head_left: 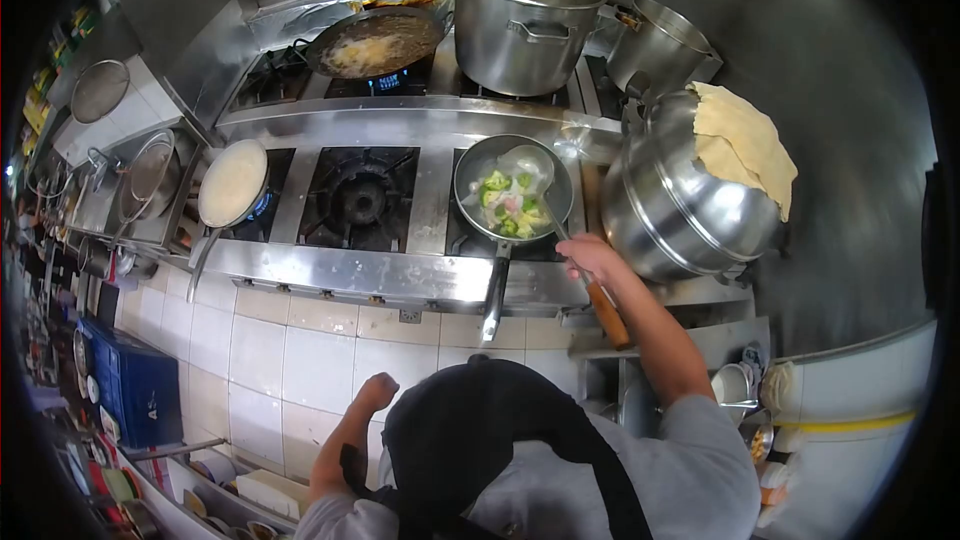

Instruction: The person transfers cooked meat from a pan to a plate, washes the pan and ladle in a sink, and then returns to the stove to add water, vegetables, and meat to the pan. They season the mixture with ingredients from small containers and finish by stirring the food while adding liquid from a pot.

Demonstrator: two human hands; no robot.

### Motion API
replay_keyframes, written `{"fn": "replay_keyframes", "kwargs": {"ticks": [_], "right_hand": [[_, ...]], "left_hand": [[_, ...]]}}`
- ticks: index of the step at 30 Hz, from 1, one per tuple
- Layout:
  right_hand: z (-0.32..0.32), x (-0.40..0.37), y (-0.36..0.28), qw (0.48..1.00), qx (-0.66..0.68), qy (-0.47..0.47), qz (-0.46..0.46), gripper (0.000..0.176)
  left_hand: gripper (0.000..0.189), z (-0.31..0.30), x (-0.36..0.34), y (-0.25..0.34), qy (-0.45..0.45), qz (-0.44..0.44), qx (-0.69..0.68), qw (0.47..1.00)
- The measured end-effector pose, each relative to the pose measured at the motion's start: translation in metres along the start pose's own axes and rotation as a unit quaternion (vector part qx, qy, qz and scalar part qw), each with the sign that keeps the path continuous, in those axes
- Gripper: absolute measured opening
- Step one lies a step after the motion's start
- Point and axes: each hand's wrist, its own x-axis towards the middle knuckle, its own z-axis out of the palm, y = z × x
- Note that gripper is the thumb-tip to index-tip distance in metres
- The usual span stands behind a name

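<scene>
At the front burner, right hand (590, 258) wrapped tight around the ladle (560, 230) handle, bowl over broccoli (497, 181) in the pan (462, 185). Left hand (375, 392) curled, empty, hanging low. Stirring stage, likely; next turn needs bowl under the food.
</scene>
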Motion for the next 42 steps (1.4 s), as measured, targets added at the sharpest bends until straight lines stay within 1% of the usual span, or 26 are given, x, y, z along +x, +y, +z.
{"fn": "replay_keyframes", "kwargs": {"ticks": [1, 2, 4, 5, 7, 9, 11, 12, 13, 15, 17, 18, 20, 22, 23, 25, 26, 30, 32, 33, 35, 36, 39, 40, 41, 42], "right_hand": [[-0.001, 0.001, 0.001, 0.996, 0.076, -0.044, 0.001, 0.017], [-0.006, -0.002, 0.002, 0.996, 0.079, -0.044, -0.001, 0.017], [-0.022, -0.018, -0.003, 0.976, 0.161, -0.132, 0.069, 0.016], [-0.005, -0.034, -0.011, 0.975, 0.164, -0.128, 0.073, 0.016], [0.037, -0.062, -0.034, 0.983, 0.172, -0.028, 0.055, 0.016], [0.033, -0.054, -0.024, 0.979, 0.193, -0.043, 0.053, 0.016], [0.024, -0.056, -0.017, 0.994, 0.091, -0.024, 0.048, 0.015], [0.03, -0.056, -0.013, 0.994, 0.09, -0.02, 0.051, 0.015], [0.038, -0.057, -0.007, 0.997, 0.078, 0.013, 0.023, 0.017], [0.046, -0.067, -0.003, 0.997, 0.065, 0.052, -0.006, 0.018], [0.053, -0.085, -0.008, 0.978, -0.168, 0.121, -0.041, 0.022], [0.057, -0.094, -0.004, 0.977, -0.169, 0.122, -0.039, 0.022], [0.058, -0.112, 0.006, 0.914, -0.304, 0.206, -0.171, 0.028], [0.059, -0.132, 0.013, 0.916, -0.31, 0.201, -0.154, 0.029], [0.061, -0.137, 0.015, 0.918, -0.315, 0.195, -0.139, 0.03], [0.066, -0.133, 0.017, 0.916, -0.333, 0.184, -0.127, 0.031], [0.069, -0.13, 0.02, 0.913, -0.352, 0.171, -0.115, 0.031], [0.07, -0.073, 0.045, 0.9, -0.368, 0.175, -0.153, 0.03], [0.072, -0.054, 0.043, 0.91, -0.316, 0.195, -0.183, 0.027], [0.072, -0.048, 0.043, 0.91, -0.317, 0.193, -0.184, 0.027], [0.072, -0.04, 0.038, 0.869, -0.366, 0.25, -0.222, 0.025], [0.073, -0.04, 0.035, 0.868, -0.367, 0.246, -0.225, 0.025], [0.08, -0.05, 0.017, 0.899, -0.3, 0.244, -0.204, 0.024], [0.085, -0.056, 0.006, 0.942, -0.23, 0.187, -0.154, 0.023], [0.088, -0.059, 0.0, 0.974, -0.157, 0.129, -0.101, 0.023], [0.09, -0.055, 0.002, 0.974, -0.153, 0.129, -0.101, 0.023]], "left_hand": [[0.03, 0.016, 0.005, -0.016, 0.0, 0.001, 0.001, 1.0], [0.031, 0.027, 0.007, -0.032, -0.016, -0.039, -0.071, 0.997], [0.035, -0.002, 0.001, -0.024, -0.024, -0.128, -0.16, 0.978], [0.035, -0.015, -0.001, -0.025, -0.03, -0.127, -0.159, 0.979], [0.033, -0.029, 0.004, -0.025, 0.012, -0.206, -0.276, 0.939], [0.032, -0.034, 0.015, -0.042, 0.023, -0.188, -0.259, 0.947], [0.032, -0.044, 0.019, -0.05, 0.076, -0.143, -0.183, 0.97], [0.032, -0.006, 0.044, -0.1, 0.078, -0.021, -0.125, 0.989], [0.032, -0.008, 0.041, -0.097, 0.072, -0.016, -0.126, 0.989], [0.033, -0.034, 0.03, -0.08, 0.066, -0.175, -0.305, 0.934], [0.035, -0.04, 0.023, -0.082, 0.049, -0.174, -0.282, 0.942], [0.033, -0.04, 0.018, -0.083, 0.04, -0.165, -0.255, 0.952], [0.032, -0.038, 0.013, -0.085, 0.028, -0.154, -0.23, 0.961], [0.027, -0.034, 0.006, -0.096, -0.017, -0.054, -0.097, 0.994], [0.027, -0.032, 0.004, -0.1, -0.018, -0.053, -0.095, 0.994], [0.027, -0.032, 0.004, -0.107, -0.09, 0.095, 0.158, 0.979], [0.024, -0.029, 0.002, -0.113, -0.069, 0.128, 0.161, 0.976], [0.025, -0.034, 0.006, -0.11, -0.086, 0.116, 0.169, 0.975], [0.021, -0.036, 0.012, -0.106, -0.008, -0.006, -0.077, 0.997], [0.021, -0.038, 0.012, -0.101, -0.008, -0.008, -0.078, 0.997], [0.023, -0.037, 0.018, -0.093, 0.052, -0.172, -0.27, 0.946], [0.03, -0.037, 0.022, -0.092, 0.063, -0.176, -0.304, 0.934], [0.024, -0.028, 0.02, -0.082, 0.057, -0.183, -0.301, 0.934], [0.024, -0.027, 0.018, -0.081, 0.058, -0.184, -0.3, 0.934], [0.023, -0.024, 0.016, -0.081, 0.024, -0.1, -0.217, 0.971], [0.023, -0.024, 0.014, -0.081, -0.01, -0.015, -0.129, 0.991]]}}
